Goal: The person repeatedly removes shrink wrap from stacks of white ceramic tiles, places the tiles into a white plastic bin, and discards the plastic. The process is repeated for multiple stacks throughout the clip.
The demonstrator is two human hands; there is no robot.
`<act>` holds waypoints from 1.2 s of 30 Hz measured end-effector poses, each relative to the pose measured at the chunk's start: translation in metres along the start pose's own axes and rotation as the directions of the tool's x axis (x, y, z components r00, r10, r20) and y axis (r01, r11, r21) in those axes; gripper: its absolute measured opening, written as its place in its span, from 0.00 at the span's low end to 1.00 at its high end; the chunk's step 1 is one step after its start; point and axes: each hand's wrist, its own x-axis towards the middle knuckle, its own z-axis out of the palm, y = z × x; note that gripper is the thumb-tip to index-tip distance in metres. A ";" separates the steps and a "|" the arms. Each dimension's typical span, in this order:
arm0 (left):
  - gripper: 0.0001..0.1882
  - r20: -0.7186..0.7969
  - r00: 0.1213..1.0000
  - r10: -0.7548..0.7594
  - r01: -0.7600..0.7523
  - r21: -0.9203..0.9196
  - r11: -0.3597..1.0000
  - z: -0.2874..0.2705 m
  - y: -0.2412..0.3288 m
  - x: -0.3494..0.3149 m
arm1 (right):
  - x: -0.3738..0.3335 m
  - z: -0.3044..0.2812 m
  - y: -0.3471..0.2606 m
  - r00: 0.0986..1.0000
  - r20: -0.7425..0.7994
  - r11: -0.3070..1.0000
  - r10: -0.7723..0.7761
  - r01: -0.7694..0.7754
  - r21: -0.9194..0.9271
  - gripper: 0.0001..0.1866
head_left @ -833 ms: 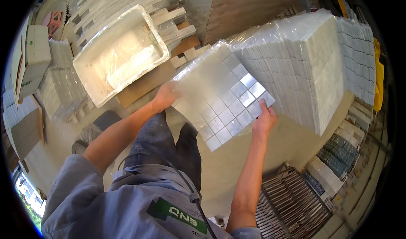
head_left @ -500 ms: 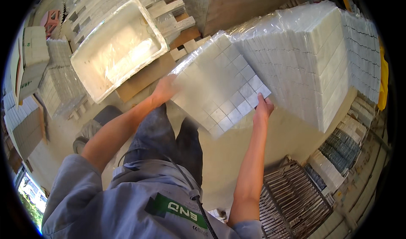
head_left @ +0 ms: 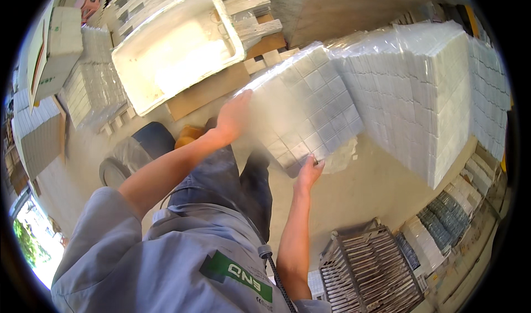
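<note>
In front of me lies a sheet of pale grey-white mosaic tiles (head_left: pixel 326 100), squares joined in a grid, tilted with one corner toward me. My right hand (head_left: pixel 308 173) pinches its near edge close to the bottom corner, thumb on top. A small dark spot shows at those fingertips; I cannot make out what it is. My left hand (head_left: pixel 233 116) is at the sheet's left edge, its fingers smeared by motion and haze. Whether the sheet rests on others beneath it is hidden.
A white tub (head_left: pixel 127 64) stands at the upper left, on brown cardboard (head_left: pixel 207 91). To the right rises a tall plastic-wrapped stack of tile sheets (head_left: pixel 398 91). A slatted crate (head_left: pixel 370 274) sits at lower right, a dark bucket (head_left: pixel 154 138) by my left forearm.
My right hand has moved left along the near edge, from the sheet's right corner to near its bottom corner. My left hand stays at the left edge. The view has shifted slightly.
</note>
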 end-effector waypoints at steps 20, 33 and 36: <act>0.36 -0.084 0.903 -0.422 0.430 0.234 0.872 -0.076 -0.221 0.086 | -0.039 -0.073 0.103 0.834 -0.123 0.842 0.538 -0.538 0.035 0.15; 0.15 0.020 0.938 -0.345 0.329 0.257 0.909 -0.045 -0.313 0.099 | -0.133 -0.058 0.086 0.836 0.032 0.836 0.547 -0.545 -0.061 0.14; 0.16 0.136 0.955 -0.265 0.183 0.435 0.882 -0.076 -0.309 0.081 | -0.125 -0.058 0.080 0.848 0.136 0.857 0.512 -0.516 -0.004 0.14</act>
